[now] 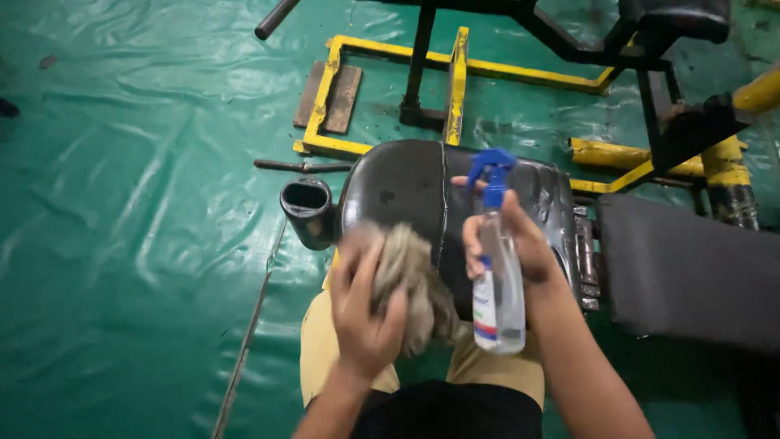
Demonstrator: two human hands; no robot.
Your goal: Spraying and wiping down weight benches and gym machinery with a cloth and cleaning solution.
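L hand [363, 313] clenched on a tan rag [416, 280], pressing it on the near edge of a black seat pad [406, 187]. R hand [510, 244] grips a clear spray bottle [497, 284] w/ blue trigger head, upright, just right of the rag, over the pad; index finger on the trigger. Bench back [691, 268] lies right of the pad. Yellow frame [390, 81] far behind, on green floor sheet [138, 244]. Black tube [307, 207] just left of the pad.
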